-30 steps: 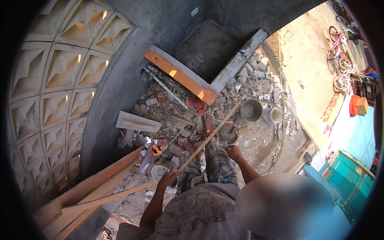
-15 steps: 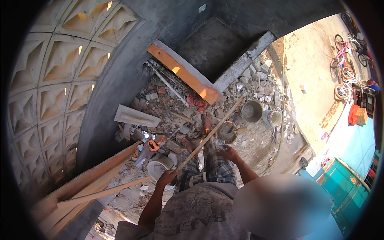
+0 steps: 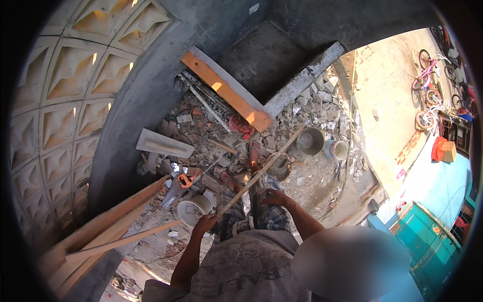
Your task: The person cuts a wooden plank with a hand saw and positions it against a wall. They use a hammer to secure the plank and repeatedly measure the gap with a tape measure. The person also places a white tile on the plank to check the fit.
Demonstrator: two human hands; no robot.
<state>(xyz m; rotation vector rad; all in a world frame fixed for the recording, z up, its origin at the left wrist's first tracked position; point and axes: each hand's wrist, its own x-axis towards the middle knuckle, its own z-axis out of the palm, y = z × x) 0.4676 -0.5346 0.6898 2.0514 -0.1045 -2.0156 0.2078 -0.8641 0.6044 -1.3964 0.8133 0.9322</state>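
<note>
My left hand (image 3: 205,220) grips the lower end of a long, thin wooden batten (image 3: 263,169), which slants up and right over my legs to the rubble. My right hand (image 3: 273,198) hangs beside my right thigh, fingers loosely apart and empty. Just left of my left hand sits a whitish bucket (image 3: 187,207); beyond it lies a saw with an orange handle (image 3: 184,180). Near my bare feet are a wooden tool handle (image 3: 222,146) and a round mortar pail (image 3: 283,172) partly under the batten. A grey bucket (image 3: 310,141) and a smaller painted bucket (image 3: 340,150) stand to the right.
Planks (image 3: 114,222) lean at lower left beside a breeze-block wall (image 3: 68,75). An orange-faced board (image 3: 226,90) edges a concrete basin ahead, with broken rubble (image 3: 327,100) around. Outside at right are bicycles (image 3: 425,75) and a teal door (image 3: 417,231).
My right hand has moved left and slightly down toward my thigh. My left hand still holds the batten; the view has shifted slightly.
</note>
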